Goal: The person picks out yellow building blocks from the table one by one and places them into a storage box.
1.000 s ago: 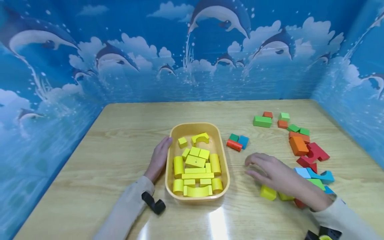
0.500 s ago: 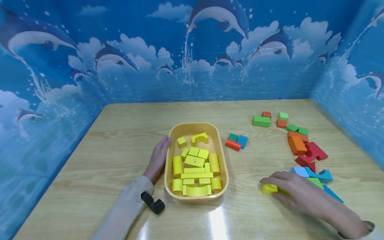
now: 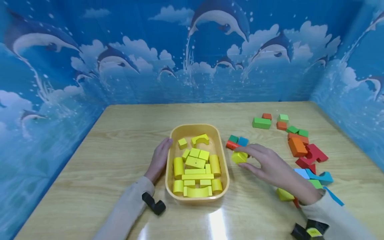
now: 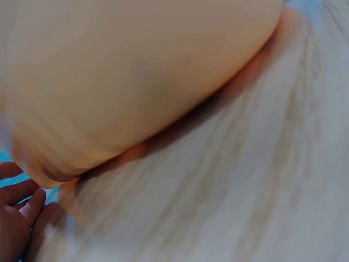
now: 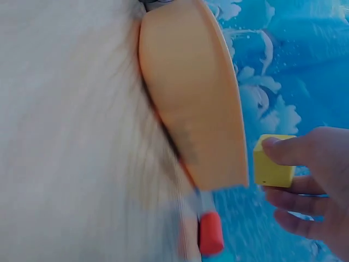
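Observation:
A tan plastic tray [image 3: 198, 199] stands mid-table, with many yellow wooden blocks [image 3: 195, 162] arranged inside: cylinders, bars, arches and small cubes. My left hand [image 3: 159, 159] rests along the tray's left outer side, fingers extended; its fingertips show against the wall in the left wrist view [image 4: 16, 204]. Between thumb and fingers my right hand [image 3: 268, 163] pinches a yellow cube-like block [image 5: 274, 164], held just right of the tray. In the head view that block overlaps the front of a red cylinder [image 3: 232, 145].
Beside the red cylinder lie a dark green block [image 3: 233, 139] and a blue block [image 3: 243, 141]. Green, orange, red and blue blocks trail down the right side, including an orange block [image 3: 297, 147]. Another yellow block [image 3: 284, 194] lies under my right forearm. Dolphin-printed cloth [image 3: 192, 80] surrounds the table.
My right hand went down to the yellow blocks at the lower right, took one, and carried it up and left toward the tray. My left hand has stayed at the tray's side.

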`<state>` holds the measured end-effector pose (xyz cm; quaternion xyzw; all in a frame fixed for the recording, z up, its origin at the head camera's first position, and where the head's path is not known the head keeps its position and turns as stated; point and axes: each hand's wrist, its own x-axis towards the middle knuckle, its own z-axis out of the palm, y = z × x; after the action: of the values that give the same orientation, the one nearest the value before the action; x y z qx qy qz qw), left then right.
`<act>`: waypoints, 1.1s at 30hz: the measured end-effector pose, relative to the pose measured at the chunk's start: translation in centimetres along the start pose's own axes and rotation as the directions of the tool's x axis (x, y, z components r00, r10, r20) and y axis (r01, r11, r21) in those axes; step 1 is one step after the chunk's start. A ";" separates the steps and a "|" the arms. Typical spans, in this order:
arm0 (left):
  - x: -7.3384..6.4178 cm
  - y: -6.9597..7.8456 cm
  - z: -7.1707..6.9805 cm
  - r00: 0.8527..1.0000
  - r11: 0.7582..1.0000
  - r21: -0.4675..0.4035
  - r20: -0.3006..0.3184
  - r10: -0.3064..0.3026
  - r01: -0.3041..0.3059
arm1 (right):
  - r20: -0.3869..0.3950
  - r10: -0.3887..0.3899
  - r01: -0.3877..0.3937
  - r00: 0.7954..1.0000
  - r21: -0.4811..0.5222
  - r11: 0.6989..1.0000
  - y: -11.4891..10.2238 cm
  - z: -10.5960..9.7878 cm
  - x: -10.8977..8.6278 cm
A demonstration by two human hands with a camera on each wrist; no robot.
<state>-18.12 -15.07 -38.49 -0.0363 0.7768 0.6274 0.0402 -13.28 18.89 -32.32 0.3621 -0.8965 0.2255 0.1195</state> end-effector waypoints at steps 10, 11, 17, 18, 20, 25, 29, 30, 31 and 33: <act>-0.1 -0.1 0.1 1.000 1.000 -0.016 -0.018 0.012 -0.012 | -0.008 -0.081 0.081 0.997 0.003 0.997 -0.5 3.5 6.1; -0.1 -0.2 0.1 1.000 1.000 -0.017 -0.017 0.015 -0.015 | -0.013 -0.079 0.079 0.997 -0.007 0.997 -0.5 3.8 6.3; -0.1 -0.2 0.1 0.999 0.999 -0.013 -0.010 0.044 -0.044 | -0.059 -0.086 0.086 0.995 -0.014 0.996 -0.1 4.2 5.7; -0.1 -0.2 0.0 0.999 0.999 -0.009 -0.012 0.048 -0.048 | -0.065 -0.085 0.084 0.994 -0.011 0.996 0.0 4.1 5.5; -0.1 -0.2 0.1 0.999 0.999 -0.004 -0.011 0.041 -0.041 | -0.071 -0.072 0.072 0.995 -0.010 0.997 0.3 3.6 4.6; 0.0 -0.3 0.1 1.000 1.000 0.003 -0.012 0.028 -0.028 | -0.013 0.004 -0.004 1.000 -0.017 1.000 1.2 1.7 1.6; -0.1 -0.2 0.1 0.999 0.999 0.002 -0.008 0.035 -0.035 | 0.093 0.111 -0.111 0.989 -0.014 0.994 1.8 0.1 -1.5; -0.1 -0.2 0.1 0.999 0.999 0.003 -0.008 0.038 -0.038 | 0.110 0.135 -0.135 0.985 -0.007 0.991 1.9 -0.2 -2.3; -0.1 -0.2 0.1 0.999 0.999 0.004 -0.010 0.043 -0.043 | 0.115 0.150 -0.152 0.982 0.007 0.988 2.0 -0.4 -3.2; -0.1 -0.2 0.1 0.999 0.999 0.003 -0.007 0.049 -0.049 | 0.113 0.173 -0.177 0.978 0.022 0.984 2.1 -0.6 -4.9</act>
<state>-18.01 -15.06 -38.73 -0.0192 0.7787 0.6267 0.0222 -11.24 23.41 -34.36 0.2956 -0.9265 0.2289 0.0434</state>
